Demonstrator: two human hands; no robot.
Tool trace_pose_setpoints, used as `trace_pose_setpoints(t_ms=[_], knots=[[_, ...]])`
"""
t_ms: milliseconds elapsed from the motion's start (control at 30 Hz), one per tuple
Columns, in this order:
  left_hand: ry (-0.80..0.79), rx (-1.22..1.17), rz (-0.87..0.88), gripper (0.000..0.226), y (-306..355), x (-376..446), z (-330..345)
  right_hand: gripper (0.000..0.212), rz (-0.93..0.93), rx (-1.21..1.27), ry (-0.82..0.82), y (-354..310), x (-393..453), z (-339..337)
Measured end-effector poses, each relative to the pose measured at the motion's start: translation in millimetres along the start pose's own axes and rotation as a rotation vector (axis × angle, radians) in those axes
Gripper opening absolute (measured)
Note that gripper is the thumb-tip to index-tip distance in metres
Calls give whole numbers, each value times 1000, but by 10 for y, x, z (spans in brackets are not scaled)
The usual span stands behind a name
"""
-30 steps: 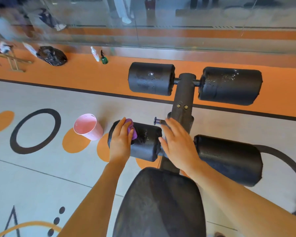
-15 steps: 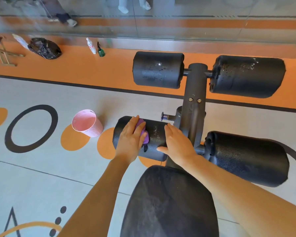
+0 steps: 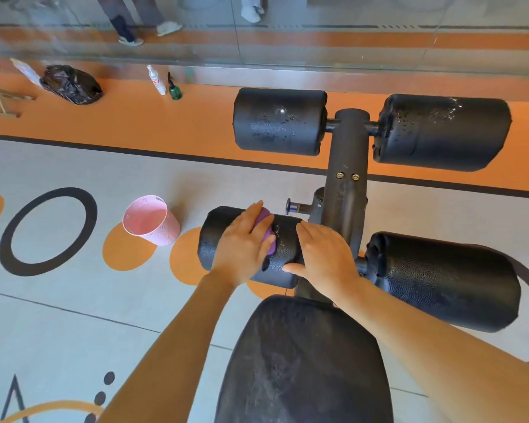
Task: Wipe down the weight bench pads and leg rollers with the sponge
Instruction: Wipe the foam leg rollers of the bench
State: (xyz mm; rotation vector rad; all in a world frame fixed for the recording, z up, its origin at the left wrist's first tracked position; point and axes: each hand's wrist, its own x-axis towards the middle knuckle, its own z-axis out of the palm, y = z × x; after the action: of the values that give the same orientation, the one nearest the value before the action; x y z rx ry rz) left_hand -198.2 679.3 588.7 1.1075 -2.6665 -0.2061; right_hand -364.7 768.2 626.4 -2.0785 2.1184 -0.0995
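My left hand (image 3: 245, 242) presses a purple sponge (image 3: 268, 232) onto the top of the near left leg roller (image 3: 214, 239), a black cylinder. My right hand (image 3: 324, 254) rests flat on the inner end of the same roller, fingers spread, holding nothing. The near right roller (image 3: 446, 279) is untouched. Two far rollers, left (image 3: 280, 122) and right (image 3: 443, 131), carry water droplets on top. The black seat pad (image 3: 303, 361) lies below my arms. The black frame post (image 3: 345, 178) runs between the rollers.
A pink bucket (image 3: 150, 221) stands on the floor left of the near roller. A white spray bottle (image 3: 156, 80), a green bottle (image 3: 174, 88) and a black bag (image 3: 71, 83) sit by the mirror wall at the back.
My left hand has slid the sponge rightward along the near left roller. My right hand moved from the frame post onto the roller's inner end.
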Motion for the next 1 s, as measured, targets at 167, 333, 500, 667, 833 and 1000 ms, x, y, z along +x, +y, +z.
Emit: trace_pose_setpoints(t_ms=[167, 333, 500, 667, 833, 1000], knots=[[65, 14, 134, 46, -95, -28, 64, 86, 17, -49, 33, 21, -32, 87], [169, -4, -127, 46, -415, -44, 21, 88, 20, -67, 52, 10, -39, 95], [188, -35, 50, 42, 72, -36, 160, 90, 5, -108, 102, 20, -47, 133], [190, 68, 98, 40, -248, -26, 130, 88, -8, -125, 116, 38, -71, 129], [185, 47, -131, 45, -317, -64, 44, 87, -46, -228, 104, 62, -56, 108], [186, -5, 116, 42, 72, -86, 111, 92, 7, -268, 91, 125, -59, 90]])
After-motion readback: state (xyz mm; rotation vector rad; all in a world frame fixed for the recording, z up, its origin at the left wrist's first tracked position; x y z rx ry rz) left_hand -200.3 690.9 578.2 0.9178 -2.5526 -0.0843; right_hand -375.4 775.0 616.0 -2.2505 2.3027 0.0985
